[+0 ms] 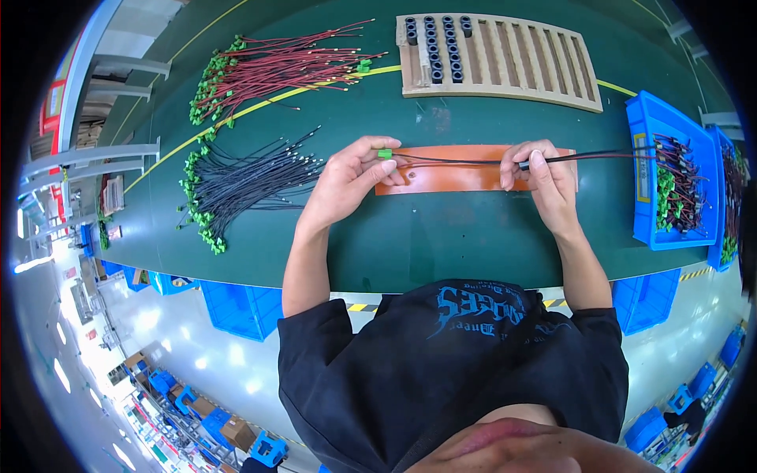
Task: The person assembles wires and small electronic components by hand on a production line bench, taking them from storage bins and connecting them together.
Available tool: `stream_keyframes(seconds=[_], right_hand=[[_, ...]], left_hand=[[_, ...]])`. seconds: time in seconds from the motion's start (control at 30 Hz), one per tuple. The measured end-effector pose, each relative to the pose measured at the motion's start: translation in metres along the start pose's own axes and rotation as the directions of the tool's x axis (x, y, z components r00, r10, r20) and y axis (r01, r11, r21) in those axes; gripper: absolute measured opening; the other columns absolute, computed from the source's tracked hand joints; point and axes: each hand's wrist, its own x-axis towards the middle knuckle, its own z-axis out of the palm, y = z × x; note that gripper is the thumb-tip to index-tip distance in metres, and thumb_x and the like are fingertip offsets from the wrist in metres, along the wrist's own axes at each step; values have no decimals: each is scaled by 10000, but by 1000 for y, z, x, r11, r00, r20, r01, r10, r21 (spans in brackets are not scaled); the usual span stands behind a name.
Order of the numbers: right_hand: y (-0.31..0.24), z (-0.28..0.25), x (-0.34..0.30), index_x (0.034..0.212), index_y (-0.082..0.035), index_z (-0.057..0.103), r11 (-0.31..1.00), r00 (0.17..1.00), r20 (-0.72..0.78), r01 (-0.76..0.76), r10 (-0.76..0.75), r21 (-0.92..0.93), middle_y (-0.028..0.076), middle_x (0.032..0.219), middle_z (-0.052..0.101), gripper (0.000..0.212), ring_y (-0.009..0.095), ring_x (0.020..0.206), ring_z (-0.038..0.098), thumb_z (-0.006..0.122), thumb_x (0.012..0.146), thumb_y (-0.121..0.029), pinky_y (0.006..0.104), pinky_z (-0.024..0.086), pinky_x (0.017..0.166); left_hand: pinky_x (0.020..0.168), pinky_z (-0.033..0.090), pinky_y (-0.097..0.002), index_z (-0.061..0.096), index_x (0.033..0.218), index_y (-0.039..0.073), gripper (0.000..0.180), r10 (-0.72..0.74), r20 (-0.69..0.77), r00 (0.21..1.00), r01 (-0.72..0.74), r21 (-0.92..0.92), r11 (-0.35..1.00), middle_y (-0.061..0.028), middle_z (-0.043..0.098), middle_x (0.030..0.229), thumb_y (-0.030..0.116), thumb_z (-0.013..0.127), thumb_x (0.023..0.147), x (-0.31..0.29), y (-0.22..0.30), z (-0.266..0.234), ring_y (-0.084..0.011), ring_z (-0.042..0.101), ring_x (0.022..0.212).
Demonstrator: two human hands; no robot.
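My left hand (345, 180) pinches a small green connector (385, 154) between thumb and fingers, above the left end of an orange mat (445, 175). From the connector, a thin pair of dark and reddish wires (457, 162) stretches right to my right hand (550, 183). That hand's thumb and fingers are closed around the wires at a short black cylindrical sleeve (523, 166), near the mat's right end. Beyond the right hand, the wires run on toward the blue bin and pass in front of its left side. Whether the sleeve fully encloses both wires I cannot tell.
Red wires (276, 69) and black wires (252, 180) with green connectors lie in bundles at left. A slotted wooden tray (505, 88) holding several black cylinders stands at the back. Right, a blue bin (644, 221) contains wired connectors. More blue bins (240, 311) sit below the table's front edge.
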Motion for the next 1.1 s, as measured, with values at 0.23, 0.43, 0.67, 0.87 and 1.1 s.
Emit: stream_keyframes(seconds=[0.23, 0.43, 0.67, 0.87, 1.1], right_hand=[[12, 17, 7, 1112, -23, 527, 1000, 1000, 2, -19, 19, -7, 173, 1063, 662, 236, 164, 834, 630, 386, 1105, -212, 300, 527, 731], [15, 14, 8, 1121, -26, 524, 999, 999, -34, 5, -6, -34, 173, 1066, 669, 209, 153, 819, 632, 407, 1099, -198, 284, 527, 710], [16, 5, 10, 1119, -36, 526, 1000, 999, -54, -8, 7, -13, 168, 1048, 677, 198, 142, 781, 630, 414, 1097, -198, 267, 516, 656], [12, 2, 7, 1113, -32, 531, 1000, 996, -86, -2, 0, -23, 169, 1017, 687, 201, 143, 764, 632, 425, 1095, -202, 266, 514, 644], [16, -6, 6, 1101, -30, 537, 998, 990, -136, 18, -25, -52, 174, 998, 696, 200, 149, 769, 643, 442, 1091, -205, 266, 510, 638]], left_hand=[[762, 549, -273, 694, 1113, -43, 180, 21, -137, 990, 1, 157, 988, -100, 707, 940, 46, 613, 980, -7, -27, -24, -158, 677, 838], [773, 515, -279, 743, 1062, -11, 157, 116, -202, 973, -52, 298, 953, -96, 705, 933, 53, 659, 945, 1, -31, -12, -163, 652, 850], [756, 508, -278, 752, 1040, -7, 155, 82, -269, 959, -19, 228, 973, -88, 705, 896, 87, 688, 935, 4, -34, 0, -163, 643, 829], [718, 463, -281, 756, 993, 6, 140, 236, -249, 939, -93, 476, 875, -66, 671, 827, 115, 690, 935, 9, -38, 5, -169, 560, 759], [693, 438, -309, 752, 975, 12, 136, 212, -334, 918, -44, 445, 894, -58, 606, 748, 126, 690, 935, 13, -42, 19, -185, 502, 716]])
